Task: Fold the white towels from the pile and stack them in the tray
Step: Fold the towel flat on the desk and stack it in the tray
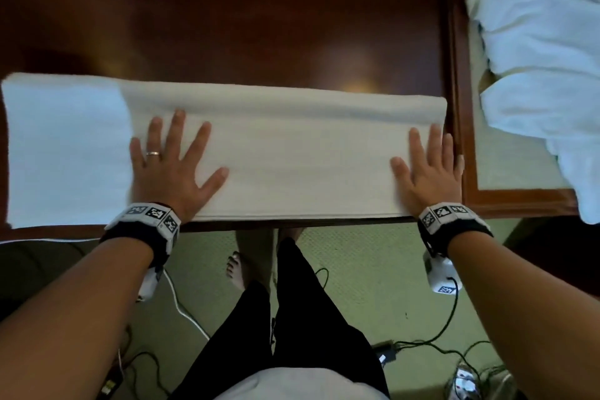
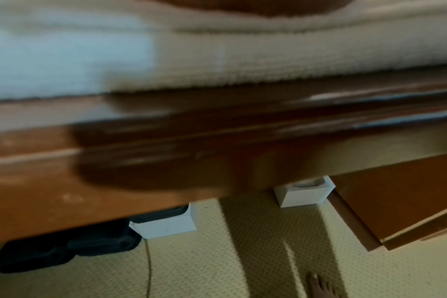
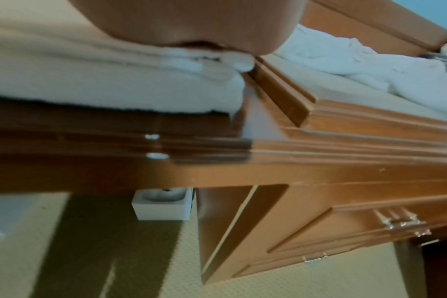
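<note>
Your bare foot (image 1: 235,269) and a tangle of cables (image 1: 431,339) on the green carpet (image 1: 373,269) sit nearest the lens, below the front edge of the dark wooden surface (image 1: 243,26). Just past that edge, your left hand (image 1: 172,169) lies flat with fingers spread and relaxed, holding nothing, palm pressing on the folded towel (image 1: 276,153). Your right hand (image 1: 425,169) does the same at the towel's right end, fingers straight, close to the surface's right edge.

The towel stretches in a long band along the front edge, several layers thick where the right wrist view catches its corner (image 3: 225,96). Its left end reaches toward the front left corner and looks thinner than the rest, though how it is layered there cannot be told. By this look, the lengthwise folding is done and the crosswise folds are left; after that it must go to the tray.

To the right, beside the surface's right edge, a wooden-framed tray (image 1: 519,196) carries a rumpled pile of white towels (image 1: 535,42), none of them visibly folded. No finished stack shows anywhere, so the job reads as early. That loose pile spills over the tray's near right rim and covers most of its floor, which may crowd the spot where the stack belongs. The far half of the surface shows only a lamp's reflection (image 1: 354,88).
</note>
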Demonstrator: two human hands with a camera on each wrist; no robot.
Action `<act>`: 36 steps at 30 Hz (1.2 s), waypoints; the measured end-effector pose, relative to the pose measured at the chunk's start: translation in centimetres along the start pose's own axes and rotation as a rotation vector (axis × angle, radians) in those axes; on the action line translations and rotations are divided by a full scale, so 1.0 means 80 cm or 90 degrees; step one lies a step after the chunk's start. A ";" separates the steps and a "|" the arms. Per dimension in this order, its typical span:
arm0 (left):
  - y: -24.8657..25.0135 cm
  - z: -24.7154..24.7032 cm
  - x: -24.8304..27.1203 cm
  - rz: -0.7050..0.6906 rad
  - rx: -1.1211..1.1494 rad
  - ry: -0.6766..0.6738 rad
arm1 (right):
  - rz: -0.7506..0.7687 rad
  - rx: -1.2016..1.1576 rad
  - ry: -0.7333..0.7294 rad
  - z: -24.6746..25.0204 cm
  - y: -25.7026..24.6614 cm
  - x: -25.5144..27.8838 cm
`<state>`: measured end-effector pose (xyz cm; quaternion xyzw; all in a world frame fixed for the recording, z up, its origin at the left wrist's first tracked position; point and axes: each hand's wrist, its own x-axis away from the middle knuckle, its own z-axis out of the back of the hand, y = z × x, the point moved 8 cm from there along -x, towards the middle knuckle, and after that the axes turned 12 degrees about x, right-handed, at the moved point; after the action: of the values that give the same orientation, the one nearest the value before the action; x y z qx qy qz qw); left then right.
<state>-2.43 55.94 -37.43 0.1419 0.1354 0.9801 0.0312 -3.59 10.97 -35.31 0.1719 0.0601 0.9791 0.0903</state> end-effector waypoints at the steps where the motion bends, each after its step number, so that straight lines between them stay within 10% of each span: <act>1: 0.000 0.000 0.000 0.002 -0.001 -0.001 | -0.026 -0.009 0.007 0.000 0.007 -0.001; 8: -0.004 0.006 -0.002 0.015 -0.008 -0.037 | -0.163 -0.225 0.115 0.016 0.019 0.016; 20: -0.003 0.034 -0.006 0.116 -0.025 -0.154 | -0.310 -0.505 -0.202 -0.015 0.020 0.017; 36: 0.043 0.063 -0.022 -0.062 -0.052 -0.224 | -0.096 -0.115 0.292 0.380 0.032 -0.178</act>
<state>0.62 53.78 -32.32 0.3032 0.0946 0.9421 0.1077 19.71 8.26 -11.16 -0.0682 0.0041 0.9845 0.1618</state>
